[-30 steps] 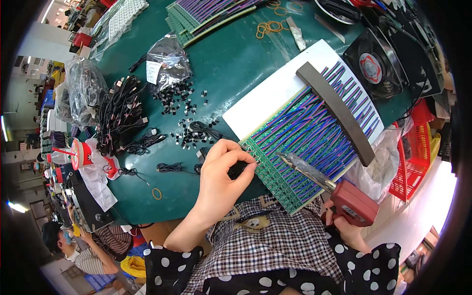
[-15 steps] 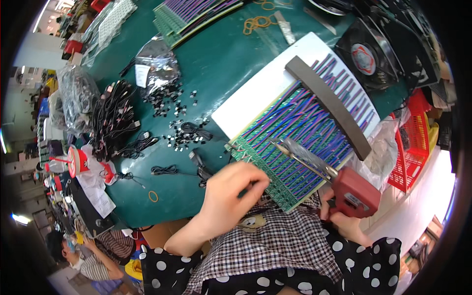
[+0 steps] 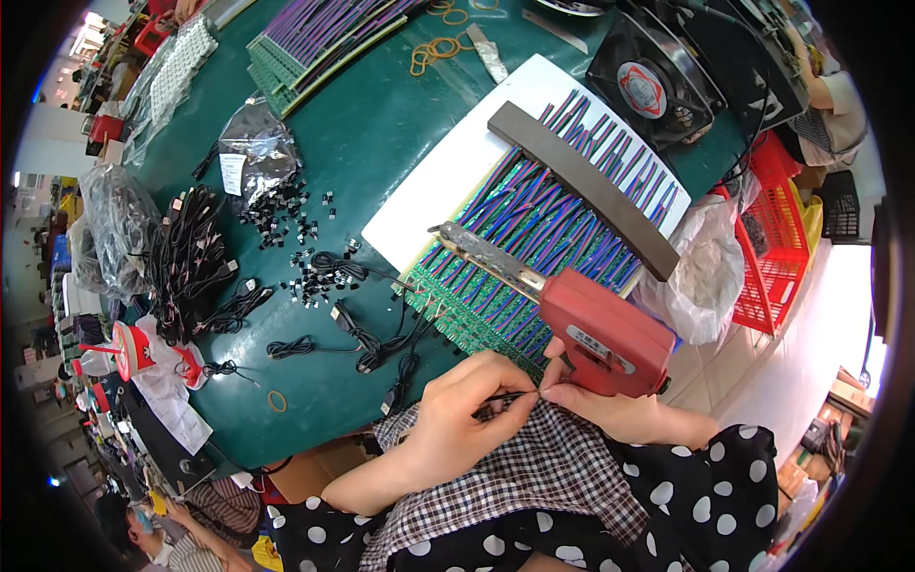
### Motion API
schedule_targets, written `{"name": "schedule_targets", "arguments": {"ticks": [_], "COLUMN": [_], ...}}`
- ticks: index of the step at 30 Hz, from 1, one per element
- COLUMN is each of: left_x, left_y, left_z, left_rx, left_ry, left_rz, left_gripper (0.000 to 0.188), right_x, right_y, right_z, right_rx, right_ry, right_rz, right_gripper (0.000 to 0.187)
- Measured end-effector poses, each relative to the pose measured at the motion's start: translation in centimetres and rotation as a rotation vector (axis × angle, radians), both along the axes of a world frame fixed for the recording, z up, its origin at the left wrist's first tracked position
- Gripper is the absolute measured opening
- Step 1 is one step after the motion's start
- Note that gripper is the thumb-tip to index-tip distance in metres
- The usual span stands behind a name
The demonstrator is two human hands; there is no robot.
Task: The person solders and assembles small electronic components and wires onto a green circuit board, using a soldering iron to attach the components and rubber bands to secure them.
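Note:
My left hand (image 3: 462, 410) pinches a thin black cable (image 3: 505, 396) in front of the checked apron. My right hand (image 3: 605, 410) is wrapped round a red soldering gun (image 3: 610, 329), and its fingertips meet the left ones at the cable's end. The gun's long tip points left over a green circuit-board panel (image 3: 457, 315) with rows of blue, purple and black wires. That panel lies on a white board (image 3: 405, 210), with a dark curved bar (image 3: 586, 186) across its wires. A few cable ends are on the panel's left edge.
Left on the green table (image 3: 353, 143) are coiled USB cables (image 3: 357, 334), a bundle of black cables (image 3: 195, 257), small loose connectors (image 3: 310, 276) and a silvery bag (image 3: 257, 157). A fan (image 3: 648, 91) stands far right, a red crate (image 3: 767, 248) beside the table. Another wired panel stack (image 3: 319, 48) lies behind.
My left hand has moved right and down to the right hand's fingertips, a thin cable now showing in it. The soldering gun has shifted left, and the whole view has turned slightly.

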State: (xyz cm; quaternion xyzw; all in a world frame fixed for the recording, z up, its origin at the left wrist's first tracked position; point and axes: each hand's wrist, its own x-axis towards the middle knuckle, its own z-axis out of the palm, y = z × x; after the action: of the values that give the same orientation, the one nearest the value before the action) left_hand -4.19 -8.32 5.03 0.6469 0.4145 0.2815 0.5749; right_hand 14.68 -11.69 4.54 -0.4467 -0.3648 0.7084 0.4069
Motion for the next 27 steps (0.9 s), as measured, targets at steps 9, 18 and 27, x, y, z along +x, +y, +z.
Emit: {"name": "schedule_targets", "arguments": {"ticks": [9, 18, 27], "left_x": [-0.5, -1.7, -1.5], "left_y": [-0.4, 2.4, 2.5], "left_z": [0.6, -2.0, -2.4], "left_rx": [0.460, 0.242, 0.258], "left_ry": [0.340, 0.479, 0.478], "left_rz": [0.266, 0.413, 0.441], "left_gripper": [0.017, 0.011, 0.011], "right_x": [-0.1, 5.0, 6.6], "right_y": [-0.5, -2.7, -5.0], "right_z": [-1.4, -1.8, -4.0], "right_rx": [0.520, -0.136, 0.033], "right_ry": [-0.602, 0.071, -0.367], "right_rz": [-0.155, -0.107, 0.076], "right_gripper": [0.024, 0.063, 0.056]}}
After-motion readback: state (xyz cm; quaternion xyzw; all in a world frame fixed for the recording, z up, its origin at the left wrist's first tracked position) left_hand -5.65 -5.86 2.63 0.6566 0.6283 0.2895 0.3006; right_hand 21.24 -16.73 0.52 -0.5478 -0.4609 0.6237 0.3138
